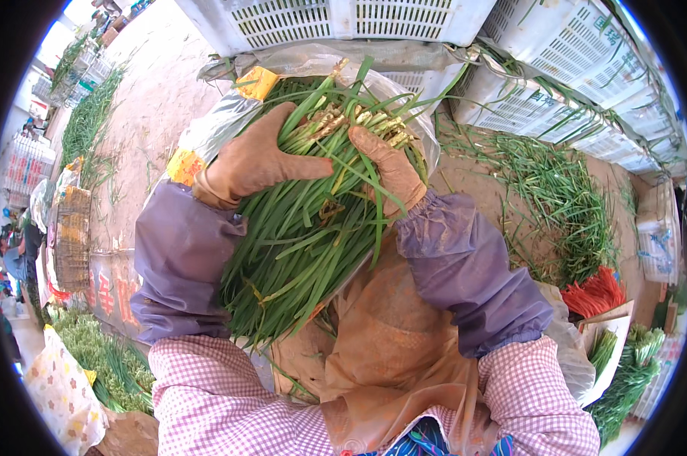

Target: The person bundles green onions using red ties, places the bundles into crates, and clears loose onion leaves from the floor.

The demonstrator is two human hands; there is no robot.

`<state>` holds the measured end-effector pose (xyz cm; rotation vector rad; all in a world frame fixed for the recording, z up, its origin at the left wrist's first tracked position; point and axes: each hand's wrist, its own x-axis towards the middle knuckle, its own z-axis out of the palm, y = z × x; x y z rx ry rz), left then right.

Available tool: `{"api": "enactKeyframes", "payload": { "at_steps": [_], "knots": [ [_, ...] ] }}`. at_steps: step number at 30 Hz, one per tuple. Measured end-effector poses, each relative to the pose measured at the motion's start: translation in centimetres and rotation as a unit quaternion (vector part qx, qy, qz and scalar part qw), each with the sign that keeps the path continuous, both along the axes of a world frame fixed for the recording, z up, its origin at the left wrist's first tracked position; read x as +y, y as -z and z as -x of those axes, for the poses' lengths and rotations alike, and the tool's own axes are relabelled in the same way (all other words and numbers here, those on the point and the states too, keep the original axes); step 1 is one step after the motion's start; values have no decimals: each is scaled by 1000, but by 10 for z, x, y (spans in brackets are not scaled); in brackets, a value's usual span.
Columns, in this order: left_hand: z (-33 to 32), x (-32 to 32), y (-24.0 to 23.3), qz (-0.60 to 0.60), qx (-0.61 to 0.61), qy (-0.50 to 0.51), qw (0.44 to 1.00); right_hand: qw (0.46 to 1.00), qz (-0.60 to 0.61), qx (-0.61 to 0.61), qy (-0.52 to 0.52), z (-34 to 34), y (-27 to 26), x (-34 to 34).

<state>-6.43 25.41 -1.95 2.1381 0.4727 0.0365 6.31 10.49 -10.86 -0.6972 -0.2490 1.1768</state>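
Note:
A large bunch of garlic chives (320,228) lies before me, its pale cut ends (377,122) away from me and its green leaves trailing towards my lap. My left hand (263,157), in a brown rubber glove, spans the bunch from the left; its thumb lies across the leaves, its fingers reach around the far side. From the right my right hand (392,168), gloved alike, holds the stems just below the cut ends, with some fingers hidden. Under and behind the bunch spreads a clear plastic bag (215,122) bearing yellow-orange patches (258,84).
White slatted plastic crates (343,25) stand ahead, with more crates (554,108) stacked at right. Loose leaves (571,211) litter the right floor near red ties (594,293). Chive bundles (101,353) lie at lower left. A person (16,256) is at the far left.

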Motion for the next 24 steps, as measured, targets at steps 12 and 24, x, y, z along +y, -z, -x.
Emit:
{"api": "enactKeyframes", "payload": {
  "at_steps": [12,24],
  "knots": [
    [23,36,-1,302,-138,-115,936,995,-89,-37,17,2,-3,0],
    [6,-15,8,-103,-33,-41,993,998,-1,-23,62,16,-13,8]
  ]
}}
